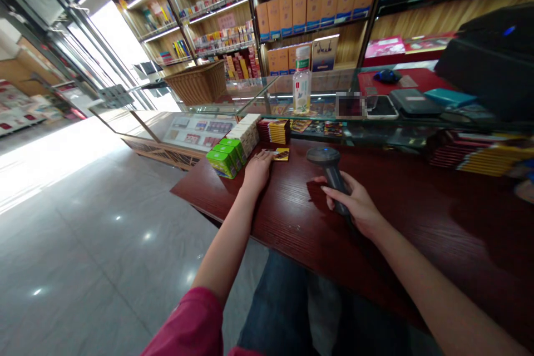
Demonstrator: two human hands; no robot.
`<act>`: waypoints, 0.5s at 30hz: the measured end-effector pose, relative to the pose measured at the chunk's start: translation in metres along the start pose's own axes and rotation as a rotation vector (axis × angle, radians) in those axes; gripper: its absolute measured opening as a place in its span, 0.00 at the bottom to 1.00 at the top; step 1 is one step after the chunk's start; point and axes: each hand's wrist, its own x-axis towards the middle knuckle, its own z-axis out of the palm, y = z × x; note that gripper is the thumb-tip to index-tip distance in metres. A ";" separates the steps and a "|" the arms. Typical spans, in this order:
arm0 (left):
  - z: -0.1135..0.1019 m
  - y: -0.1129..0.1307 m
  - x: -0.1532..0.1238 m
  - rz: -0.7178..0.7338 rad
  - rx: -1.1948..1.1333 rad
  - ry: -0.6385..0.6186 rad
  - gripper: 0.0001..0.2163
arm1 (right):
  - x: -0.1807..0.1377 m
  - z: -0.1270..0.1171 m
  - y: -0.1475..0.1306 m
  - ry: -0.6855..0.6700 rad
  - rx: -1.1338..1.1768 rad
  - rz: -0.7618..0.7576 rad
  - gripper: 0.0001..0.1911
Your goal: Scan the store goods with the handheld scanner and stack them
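My right hand (pixel 352 200) is wrapped round the handle of a dark grey barcode scanner (pixel 326 162), its head held above the brown tabletop. Further left, my left hand (pixel 258 167) is low over the table, its fingers on the left end of a flat yellow-and-dark packet (pixel 281 154). Those fingertips are partly hidden. Just behind the packet stands a stack of dark red and yellow packets (pixel 274 130). Beside the left hand are several green boxes (pixel 226 158) in a row, with a row of whitish small boxes (pixel 249 130) behind them.
A glass display counter (pixel 267 92) runs behind the table (pixel 292 233), bearing a clear bottle (pixel 302 80), a phone (pixel 381 107) and a wicker basket (pixel 198 83). More red and yellow packets (pixel 471 153) are stacked at the right. Part of another person's hand (pixel 524 192) shows at the right edge.
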 end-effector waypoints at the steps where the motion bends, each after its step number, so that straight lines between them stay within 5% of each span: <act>1: 0.000 0.006 -0.002 0.003 0.015 -0.003 0.21 | 0.000 0.000 0.000 0.000 0.005 -0.001 0.25; 6: 0.004 0.018 -0.007 -0.076 0.113 -0.111 0.24 | 0.001 0.002 -0.004 0.016 -0.007 0.011 0.27; 15: 0.013 -0.009 0.011 -0.135 0.022 -0.162 0.32 | 0.000 0.001 -0.003 0.054 0.002 0.037 0.27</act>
